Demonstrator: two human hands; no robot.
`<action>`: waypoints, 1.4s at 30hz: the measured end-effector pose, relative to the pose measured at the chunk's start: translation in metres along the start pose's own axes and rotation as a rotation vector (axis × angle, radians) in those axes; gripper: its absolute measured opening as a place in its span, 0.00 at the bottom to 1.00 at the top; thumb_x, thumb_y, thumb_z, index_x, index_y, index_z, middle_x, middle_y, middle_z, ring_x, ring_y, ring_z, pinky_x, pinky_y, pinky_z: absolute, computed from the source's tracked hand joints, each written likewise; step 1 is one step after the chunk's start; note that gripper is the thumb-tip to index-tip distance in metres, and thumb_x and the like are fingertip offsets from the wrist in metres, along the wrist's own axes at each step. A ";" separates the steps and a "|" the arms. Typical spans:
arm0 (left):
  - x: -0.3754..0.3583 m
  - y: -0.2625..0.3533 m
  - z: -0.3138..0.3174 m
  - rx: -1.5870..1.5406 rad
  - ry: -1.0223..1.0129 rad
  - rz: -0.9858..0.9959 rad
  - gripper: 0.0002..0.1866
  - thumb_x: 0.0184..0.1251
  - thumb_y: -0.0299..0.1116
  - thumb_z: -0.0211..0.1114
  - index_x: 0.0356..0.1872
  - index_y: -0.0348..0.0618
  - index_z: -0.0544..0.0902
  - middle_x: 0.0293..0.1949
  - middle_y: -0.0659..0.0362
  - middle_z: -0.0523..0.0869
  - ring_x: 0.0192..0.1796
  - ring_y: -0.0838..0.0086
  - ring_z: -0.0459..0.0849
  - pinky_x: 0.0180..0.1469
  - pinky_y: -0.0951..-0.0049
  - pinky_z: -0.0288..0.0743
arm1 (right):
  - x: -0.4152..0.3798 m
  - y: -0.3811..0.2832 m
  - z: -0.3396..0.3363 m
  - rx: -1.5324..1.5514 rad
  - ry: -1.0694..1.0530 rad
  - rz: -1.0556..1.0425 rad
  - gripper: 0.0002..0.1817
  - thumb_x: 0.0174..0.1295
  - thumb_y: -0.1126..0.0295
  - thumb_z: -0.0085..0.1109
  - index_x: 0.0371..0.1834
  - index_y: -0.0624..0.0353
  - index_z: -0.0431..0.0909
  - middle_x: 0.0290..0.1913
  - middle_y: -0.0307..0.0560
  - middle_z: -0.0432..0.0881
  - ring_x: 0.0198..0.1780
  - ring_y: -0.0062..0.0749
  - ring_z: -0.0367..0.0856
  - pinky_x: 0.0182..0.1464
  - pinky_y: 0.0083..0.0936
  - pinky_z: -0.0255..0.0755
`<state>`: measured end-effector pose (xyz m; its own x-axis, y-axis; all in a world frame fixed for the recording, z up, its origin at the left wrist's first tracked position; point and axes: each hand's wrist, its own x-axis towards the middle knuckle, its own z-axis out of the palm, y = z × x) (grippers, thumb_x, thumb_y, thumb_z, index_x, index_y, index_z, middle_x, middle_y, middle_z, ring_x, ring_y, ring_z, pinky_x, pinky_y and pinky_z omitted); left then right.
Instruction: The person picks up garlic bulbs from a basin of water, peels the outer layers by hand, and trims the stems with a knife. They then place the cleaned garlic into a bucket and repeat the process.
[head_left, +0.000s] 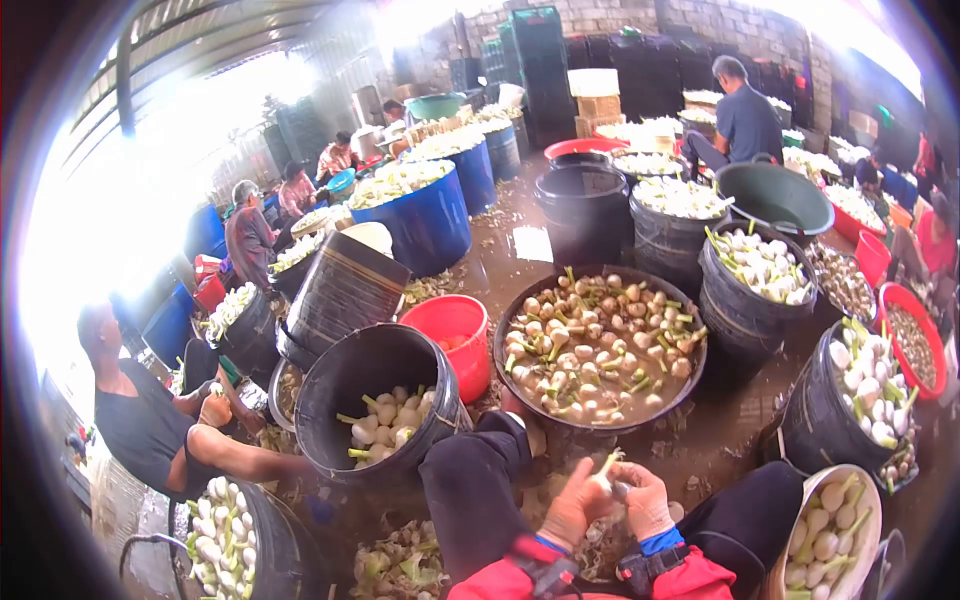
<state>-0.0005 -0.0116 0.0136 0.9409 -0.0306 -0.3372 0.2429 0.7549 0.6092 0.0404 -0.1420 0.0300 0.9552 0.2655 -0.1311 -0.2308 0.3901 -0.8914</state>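
Note:
My left hand (572, 508), in an orange glove, is closed around a garlic bulb (602, 478) whose pale green stem points up. Close against that bulb, my right hand (645, 498) has its fingers curled in; a small dark bit shows at its fingertips, and I cannot tell what it is. Both hands are above my lap, between my knees. Just beyond them stands a wide dark basin (690, 385) of unpeeled garlic bulbs (590, 345) in brownish water. Garlic peelings (400, 562) lie on the ground below.
A tilted black bucket (330, 395) with peeled bulbs is at my left knee, beside a red bucket (480, 365). At my right stand a white bucket (872, 500) and a black bucket (815, 425) of bulbs. A person (150, 420) sits at left; others work farther back.

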 end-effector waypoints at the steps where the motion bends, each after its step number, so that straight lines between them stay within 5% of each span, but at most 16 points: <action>1: 0.000 0.012 0.006 -0.260 -0.027 -0.062 0.27 0.64 0.35 0.60 0.65 0.54 0.64 0.45 0.55 0.81 0.36 0.68 0.82 0.33 0.69 0.79 | -0.001 0.001 -0.001 -0.076 -0.067 -0.084 0.19 0.50 0.90 0.45 0.45 0.67 0.76 0.42 0.42 0.80 0.44 0.26 0.78 0.49 0.20 0.72; 3: -0.001 0.017 0.008 -0.329 0.038 -0.038 0.25 0.64 0.32 0.60 0.62 0.53 0.66 0.45 0.54 0.82 0.36 0.64 0.83 0.33 0.68 0.80 | -0.004 -0.005 0.008 -0.002 -0.035 -0.068 0.14 0.56 0.83 0.52 0.46 0.67 0.75 0.42 0.41 0.79 0.45 0.22 0.76 0.52 0.20 0.70; 6: 0.001 0.012 -0.005 -0.259 -0.032 -0.038 0.24 0.63 0.32 0.60 0.61 0.53 0.68 0.46 0.53 0.82 0.38 0.61 0.84 0.35 0.65 0.81 | 0.001 -0.001 -0.004 0.146 -0.107 0.021 0.18 0.62 0.77 0.54 0.56 0.66 0.71 0.50 0.43 0.78 0.50 0.24 0.76 0.53 0.22 0.72; 12: -0.002 0.014 0.001 -0.015 -0.116 -0.020 0.29 0.63 0.31 0.58 0.66 0.49 0.63 0.52 0.54 0.78 0.45 0.64 0.82 0.41 0.67 0.81 | -0.003 -0.008 -0.002 0.120 -0.106 0.147 0.25 0.58 0.81 0.57 0.60 0.65 0.67 0.53 0.43 0.77 0.51 0.24 0.76 0.51 0.21 0.73; 15: -0.002 0.009 -0.003 0.283 -0.077 0.056 0.34 0.64 0.28 0.57 0.70 0.42 0.53 0.49 0.55 0.76 0.40 0.73 0.80 0.40 0.74 0.78 | 0.002 0.011 -0.006 0.076 -0.020 0.074 0.21 0.58 0.79 0.57 0.57 0.66 0.70 0.49 0.43 0.78 0.48 0.25 0.76 0.50 0.20 0.71; 17: -0.002 0.004 -0.004 0.666 -0.126 0.276 0.36 0.63 0.24 0.57 0.71 0.43 0.52 0.49 0.56 0.77 0.41 0.75 0.79 0.41 0.77 0.77 | 0.006 0.012 -0.011 -0.022 -0.063 0.083 0.20 0.59 0.79 0.57 0.56 0.64 0.71 0.46 0.39 0.79 0.45 0.22 0.75 0.47 0.18 0.71; 19: -0.004 0.009 0.000 0.660 -0.127 0.269 0.37 0.61 0.22 0.57 0.71 0.43 0.51 0.48 0.56 0.77 0.41 0.76 0.78 0.41 0.78 0.76 | 0.004 0.001 -0.008 -0.036 -0.076 0.206 0.24 0.60 0.78 0.57 0.60 0.66 0.67 0.49 0.41 0.77 0.48 0.21 0.76 0.49 0.18 0.71; 25: -0.002 0.012 -0.003 0.237 -0.157 0.006 0.40 0.62 0.30 0.58 0.72 0.49 0.46 0.47 0.55 0.78 0.39 0.71 0.79 0.36 0.75 0.76 | 0.002 0.006 -0.002 0.031 -0.059 0.095 0.22 0.59 0.79 0.57 0.58 0.65 0.69 0.46 0.40 0.79 0.46 0.22 0.76 0.49 0.19 0.71; 28: -0.005 0.007 0.008 0.060 -0.086 -0.009 0.36 0.64 0.34 0.58 0.71 0.52 0.50 0.48 0.55 0.77 0.37 0.71 0.78 0.34 0.75 0.76 | 0.004 0.010 -0.002 -0.291 0.061 0.033 0.19 0.56 0.81 0.57 0.52 0.62 0.73 0.45 0.47 0.81 0.44 0.24 0.78 0.46 0.21 0.72; 35: 0.000 0.002 -0.011 0.234 0.101 0.144 0.29 0.68 0.38 0.57 0.67 0.47 0.58 0.47 0.57 0.77 0.38 0.74 0.79 0.35 0.77 0.77 | 0.008 0.029 -0.002 -0.114 0.134 -0.070 0.21 0.57 0.82 0.57 0.55 0.62 0.73 0.45 0.40 0.80 0.43 0.20 0.77 0.45 0.18 0.73; 39: -0.009 0.004 0.015 0.398 0.030 0.452 0.25 0.65 0.35 0.62 0.62 0.43 0.66 0.44 0.59 0.77 0.42 0.75 0.79 0.37 0.77 0.78 | 0.002 0.012 -0.005 0.164 0.058 0.214 0.18 0.58 0.77 0.59 0.53 0.59 0.75 0.43 0.38 0.80 0.37 0.21 0.79 0.39 0.16 0.75; 42: -0.002 0.015 -0.011 0.268 0.010 0.263 0.28 0.65 0.41 0.61 0.62 0.42 0.65 0.44 0.60 0.77 0.43 0.76 0.79 0.39 0.77 0.78 | -0.003 0.008 -0.002 0.135 -0.034 0.263 0.18 0.58 0.75 0.59 0.54 0.57 0.75 0.40 0.36 0.80 0.34 0.18 0.78 0.36 0.14 0.75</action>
<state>-0.0012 0.0068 0.0152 0.9774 0.1485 -0.1503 0.0478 0.5376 0.8419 0.0360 -0.1417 0.0223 0.8528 0.4020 -0.3333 -0.4947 0.4172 -0.7624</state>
